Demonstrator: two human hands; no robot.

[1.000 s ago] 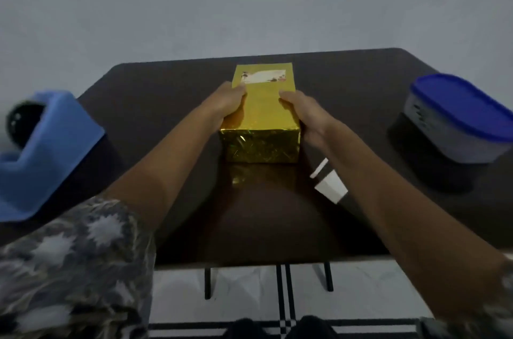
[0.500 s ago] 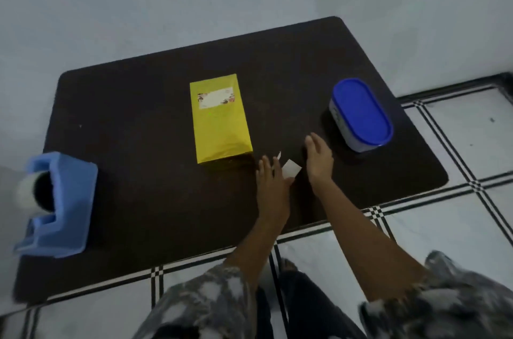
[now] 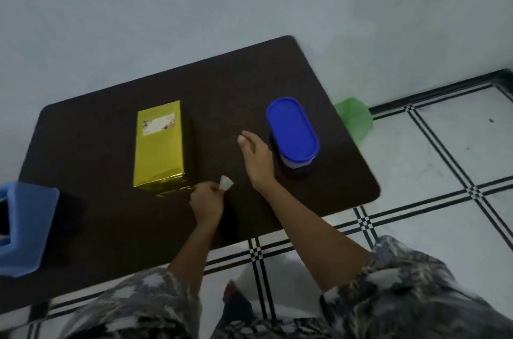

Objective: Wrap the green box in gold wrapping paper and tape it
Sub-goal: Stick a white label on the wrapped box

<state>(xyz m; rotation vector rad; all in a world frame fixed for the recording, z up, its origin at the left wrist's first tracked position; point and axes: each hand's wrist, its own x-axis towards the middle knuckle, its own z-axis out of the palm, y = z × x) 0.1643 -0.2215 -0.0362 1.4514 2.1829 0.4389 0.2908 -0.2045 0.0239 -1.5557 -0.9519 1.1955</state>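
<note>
Although the gold-foil-wrapped rectangular box (image 3: 159,147) lies flat left of centre on the dark brown table (image 3: 83,150), seemingly fully covered, neither hand touches it, so any untaped seam could spring open. Just right of its near corner, the left hand (image 3: 206,201) pinches a small white paper scrap (image 3: 226,182) in its fingertips; a loose pinch may drop it. The right hand (image 3: 256,155) hovers with relaxed, straightish fingers, holding nothing, beside the oval tub with a blue lid (image 3: 293,134), which a careless sweep could knock. A blue plastic holder (image 3: 25,227) sits at lower left.
</note>
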